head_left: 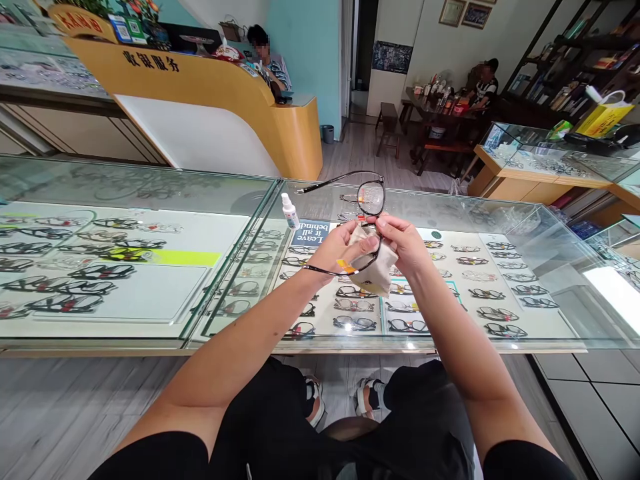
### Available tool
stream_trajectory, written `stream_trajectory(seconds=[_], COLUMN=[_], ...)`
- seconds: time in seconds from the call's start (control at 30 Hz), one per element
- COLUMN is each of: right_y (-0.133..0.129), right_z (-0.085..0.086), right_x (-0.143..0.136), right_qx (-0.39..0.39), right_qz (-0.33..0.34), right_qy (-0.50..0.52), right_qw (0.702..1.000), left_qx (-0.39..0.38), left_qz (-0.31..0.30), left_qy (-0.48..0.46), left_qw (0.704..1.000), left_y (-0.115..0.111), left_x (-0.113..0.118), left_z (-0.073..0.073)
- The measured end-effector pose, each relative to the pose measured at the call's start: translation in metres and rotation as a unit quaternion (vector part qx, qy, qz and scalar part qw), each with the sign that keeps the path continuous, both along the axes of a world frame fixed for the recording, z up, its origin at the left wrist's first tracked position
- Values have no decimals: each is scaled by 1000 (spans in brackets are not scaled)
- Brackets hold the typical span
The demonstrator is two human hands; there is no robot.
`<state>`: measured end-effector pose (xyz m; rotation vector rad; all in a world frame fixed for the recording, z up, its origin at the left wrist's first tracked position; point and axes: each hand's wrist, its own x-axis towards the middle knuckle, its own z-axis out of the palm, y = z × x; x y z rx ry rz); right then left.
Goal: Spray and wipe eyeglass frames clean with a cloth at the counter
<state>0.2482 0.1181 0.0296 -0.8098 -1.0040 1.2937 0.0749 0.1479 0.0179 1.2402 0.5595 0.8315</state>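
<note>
A pair of black-framed eyeglasses point(371, 198) is held up above the glass counter, with one lens uppermost and both temples pointing left. My left hand point(345, 250) is closed around a pale cleaning cloth point(376, 270) folded over the lower lens. At the bridge, my right hand point(400, 241) pinches the frame, its fingers close to the cloth. The cloth and fingers hide most of the lower lens. A small white spray bottle point(290, 212) stands upright on the counter to the left of the glasses.
Beneath my hands is a glass display counter point(240, 267) with many eyeglass frames inside. A wooden cashier desk point(297, 137) stands beyond it, with a person point(270, 60) behind. Another person point(484, 87) sits at a table at the back right. More display cases point(540, 177) stand at right.
</note>
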Motion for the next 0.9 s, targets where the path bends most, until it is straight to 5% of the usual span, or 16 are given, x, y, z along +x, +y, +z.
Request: stream_trajectory(seconds=[0.23,0.7,0.9], right_y=[1,-2,-3], right_z=[2,-1,3], right_x=[3,-10,-6], right_qx=[-3,-1,-27], right_qz=[-41,-1,-17], right_qy=[-1,-8,8], right_qw=[999,1000,999], left_qx=[0,45,16], left_qz=[-67,71,30], left_qy=[-9,-5,-31], left_qw=[998,996,999], left_y=[6,-9,4], left_x=[-3,4,4], left_z=[-4,-1,-4])
